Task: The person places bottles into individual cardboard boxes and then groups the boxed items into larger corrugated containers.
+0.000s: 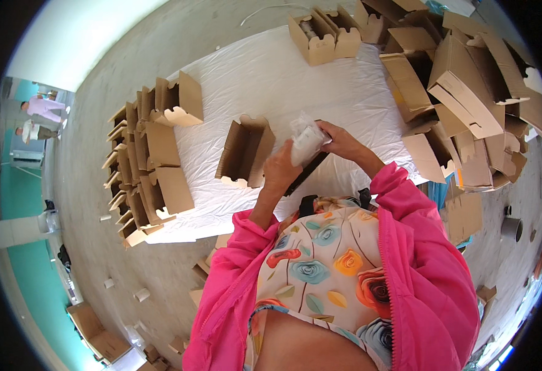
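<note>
Folded cartons (150, 167) line the frame's left; at centre, an open carton (245, 152) waits on the white surface (283, 80) while left hand (281, 170) and right hand (342, 142) clasp a plastic-wrapped part (307, 141), apparently about to be boxed

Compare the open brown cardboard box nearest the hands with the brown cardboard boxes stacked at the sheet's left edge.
The open brown cardboard box lies alone mid-sheet, near the hands; the stacked brown cardboard boxes crowd together in rows at the edge of the white sheet. Both are plain brown with scalloped flaps, and open.
</note>
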The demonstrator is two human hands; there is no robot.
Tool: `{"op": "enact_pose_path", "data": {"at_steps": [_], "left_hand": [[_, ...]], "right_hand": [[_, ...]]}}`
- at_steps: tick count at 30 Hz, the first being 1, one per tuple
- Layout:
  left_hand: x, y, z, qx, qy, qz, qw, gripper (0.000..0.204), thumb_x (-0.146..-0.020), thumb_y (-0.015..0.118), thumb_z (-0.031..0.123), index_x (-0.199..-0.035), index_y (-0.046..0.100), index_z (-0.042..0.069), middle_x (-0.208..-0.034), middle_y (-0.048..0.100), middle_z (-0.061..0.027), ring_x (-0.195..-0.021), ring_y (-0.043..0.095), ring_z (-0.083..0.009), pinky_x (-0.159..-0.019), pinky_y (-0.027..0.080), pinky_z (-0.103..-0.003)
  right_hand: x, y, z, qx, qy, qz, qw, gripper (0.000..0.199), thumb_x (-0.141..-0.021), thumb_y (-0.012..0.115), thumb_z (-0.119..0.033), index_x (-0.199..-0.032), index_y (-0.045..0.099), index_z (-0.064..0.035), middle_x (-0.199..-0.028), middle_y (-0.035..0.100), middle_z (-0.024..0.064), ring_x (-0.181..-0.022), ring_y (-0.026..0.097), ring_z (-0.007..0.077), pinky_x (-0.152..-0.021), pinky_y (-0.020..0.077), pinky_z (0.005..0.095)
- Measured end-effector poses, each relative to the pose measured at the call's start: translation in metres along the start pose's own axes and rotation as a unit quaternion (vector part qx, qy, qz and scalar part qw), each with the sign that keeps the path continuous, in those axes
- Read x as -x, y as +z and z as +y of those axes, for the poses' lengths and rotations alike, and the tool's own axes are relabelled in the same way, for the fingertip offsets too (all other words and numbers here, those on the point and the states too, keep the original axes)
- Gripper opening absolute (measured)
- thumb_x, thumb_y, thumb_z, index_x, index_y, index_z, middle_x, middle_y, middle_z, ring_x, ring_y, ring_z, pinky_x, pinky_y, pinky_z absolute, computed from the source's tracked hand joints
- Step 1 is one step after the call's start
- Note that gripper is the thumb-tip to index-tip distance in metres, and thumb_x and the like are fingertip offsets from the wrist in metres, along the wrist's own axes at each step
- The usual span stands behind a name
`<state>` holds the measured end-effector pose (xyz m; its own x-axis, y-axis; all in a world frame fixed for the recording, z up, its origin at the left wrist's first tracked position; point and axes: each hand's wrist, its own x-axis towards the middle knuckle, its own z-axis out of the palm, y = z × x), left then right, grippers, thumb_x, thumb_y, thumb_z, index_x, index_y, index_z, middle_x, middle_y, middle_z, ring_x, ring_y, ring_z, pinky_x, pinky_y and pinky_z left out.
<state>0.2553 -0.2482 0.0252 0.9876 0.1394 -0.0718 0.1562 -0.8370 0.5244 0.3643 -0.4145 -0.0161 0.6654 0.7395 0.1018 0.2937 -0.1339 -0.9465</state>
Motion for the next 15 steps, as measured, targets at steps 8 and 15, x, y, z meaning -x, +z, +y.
{"op": "enact_pose_path", "data": {"at_steps": [8,15], "left_hand": [[-0.021,0.005,-0.007,0.291,-0.028,-0.045,0.955,0.065,-0.063,0.069,0.019,-0.116,0.037,-0.001,-0.086,0.058,-0.0158,-0.076,0.057,-0.0251,-0.068,0.046,-0.035],[-0.019,0.033,-0.032,0.085,-0.007,-0.19,0.978,0.061,-0.073,0.058,0.015,-0.124,0.027,0.0,-0.116,0.041,-0.0282,-0.105,0.04,-0.0426,-0.087,0.035,-0.041]], "right_hand": [[0.04,-0.064,-0.051,0.152,-0.001,0.102,0.983,0.048,-0.057,0.068,0.003,-0.101,0.048,-0.0051,-0.093,0.05,0.0102,-0.088,0.051,0.0257,-0.073,0.0436,0.0319],[0.158,-0.194,-0.109,-0.176,0.004,0.521,0.835,0.033,-0.077,0.058,-0.005,-0.109,0.048,-0.0055,-0.098,0.057,0.006,-0.083,0.056,0.0157,-0.07,0.0483,0.0287]]}}
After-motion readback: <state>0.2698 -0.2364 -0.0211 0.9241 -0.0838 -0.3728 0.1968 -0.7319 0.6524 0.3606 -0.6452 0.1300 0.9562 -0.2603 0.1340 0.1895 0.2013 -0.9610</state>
